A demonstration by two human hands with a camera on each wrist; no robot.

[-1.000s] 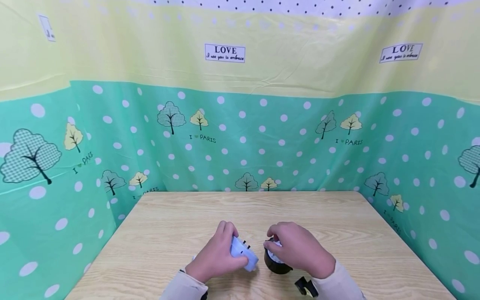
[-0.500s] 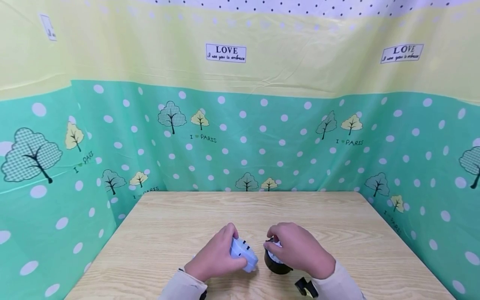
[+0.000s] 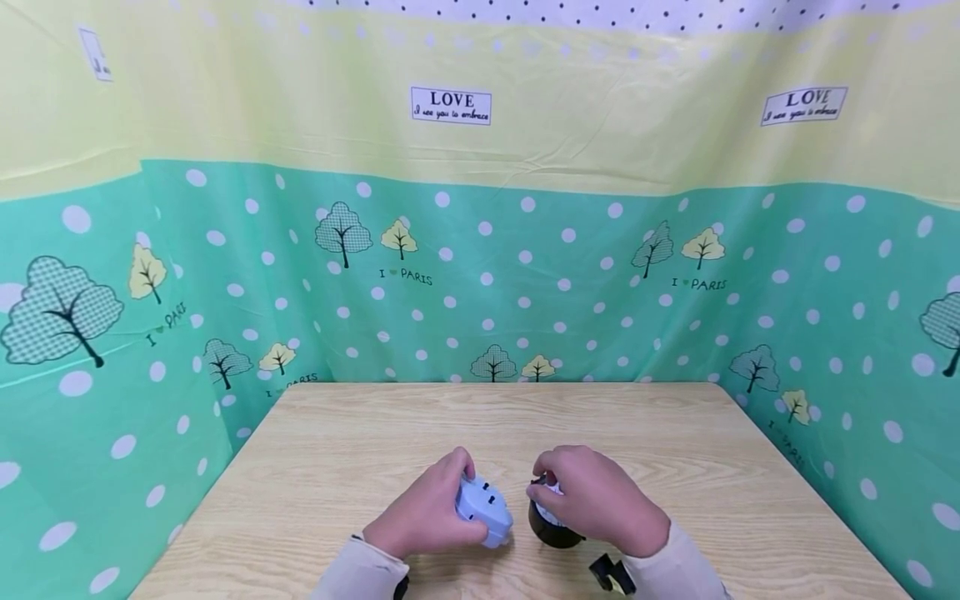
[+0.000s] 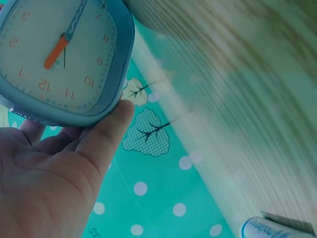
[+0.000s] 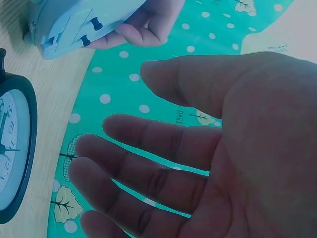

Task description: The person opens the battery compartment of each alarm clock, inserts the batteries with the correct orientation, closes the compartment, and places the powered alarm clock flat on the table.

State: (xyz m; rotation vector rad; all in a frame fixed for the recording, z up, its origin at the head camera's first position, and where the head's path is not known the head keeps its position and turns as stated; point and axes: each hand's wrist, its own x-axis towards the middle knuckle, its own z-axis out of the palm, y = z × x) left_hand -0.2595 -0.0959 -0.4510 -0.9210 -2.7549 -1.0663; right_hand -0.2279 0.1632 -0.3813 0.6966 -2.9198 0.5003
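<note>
My left hand (image 3: 431, 512) grips a light blue alarm clock (image 3: 483, 510) by its edges, above the table. Its back, with small black knobs, faces up in the head view, while the left wrist view shows its dial (image 4: 54, 54) with orange numerals and an orange hand. The right wrist view shows a cover outline on the clock's back (image 5: 74, 29). A round black alarm clock (image 3: 551, 527) stands on the table to the right, with a white dial (image 5: 10, 144). My right hand (image 3: 600, 500) hovers by it, fingers loosely bent and apart from it.
A white cylinder with blue lettering (image 4: 272, 229) lies on the wood-grain table (image 3: 495, 417) in the left wrist view. A black device (image 3: 611, 575) sits at my right wrist. A green and yellow patterned curtain (image 3: 487, 283) surrounds the table's back and sides.
My left hand has drifted slightly left and turned the blue clock, so more of its back shows. My right hand and the black clock have stayed put.
</note>
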